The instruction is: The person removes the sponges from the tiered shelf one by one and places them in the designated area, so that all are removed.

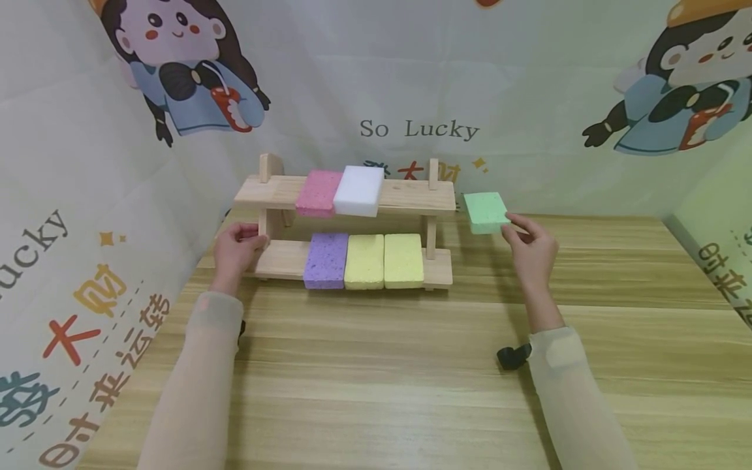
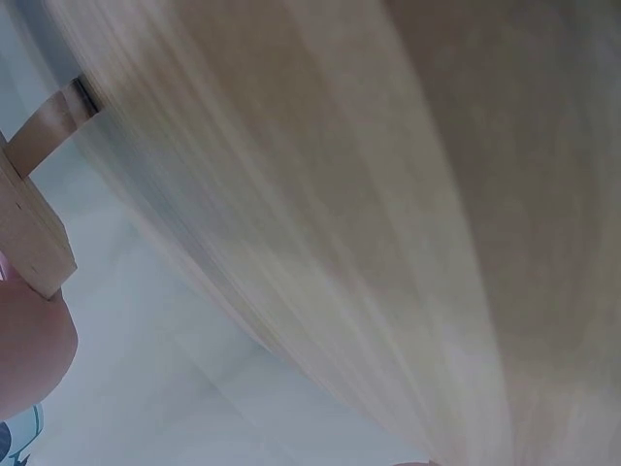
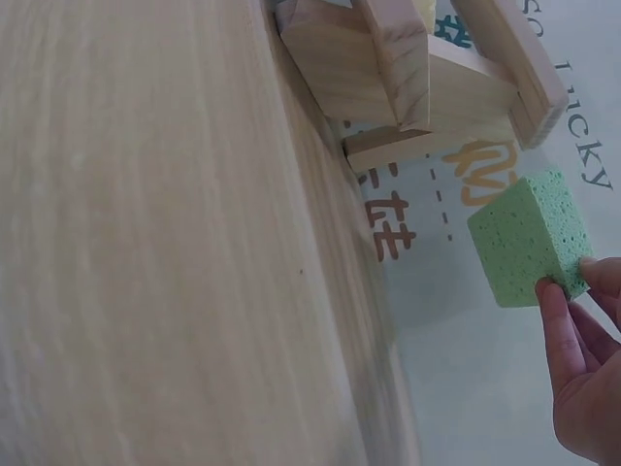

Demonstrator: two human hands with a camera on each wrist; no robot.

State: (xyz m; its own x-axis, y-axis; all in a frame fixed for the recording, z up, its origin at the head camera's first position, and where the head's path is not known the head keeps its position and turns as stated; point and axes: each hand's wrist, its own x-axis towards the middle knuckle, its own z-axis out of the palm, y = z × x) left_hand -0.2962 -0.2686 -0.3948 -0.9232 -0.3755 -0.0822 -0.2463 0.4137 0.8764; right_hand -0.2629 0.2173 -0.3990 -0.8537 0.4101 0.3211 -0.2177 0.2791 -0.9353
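Note:
My right hand (image 1: pixel 533 249) pinches a green sponge (image 1: pixel 485 210) by its right edge, held up just right of a two-tier wooden shelf (image 1: pixel 411 197). In the right wrist view, thumb and fingers grip one corner of the porous sponge (image 3: pixel 532 243). At the shelf's left end, my left hand (image 1: pixel 236 253) holds the frame near the left post and lower board. Side by side on the upper board are a pink sponge (image 1: pixel 317 193) and a white sponge (image 1: pixel 359 190). The lower board carries a purple sponge (image 1: pixel 326 261) and two yellow sponges (image 1: pixel 365 262).
The shelf stands toward the back of a wood-grain table (image 1: pixel 376 365). Behind it and along the sides hangs a printed cloth (image 1: pixel 517 91) with cartoon figures and lettering. A black wrist device (image 1: pixel 514 357) sits at the right sleeve cuff.

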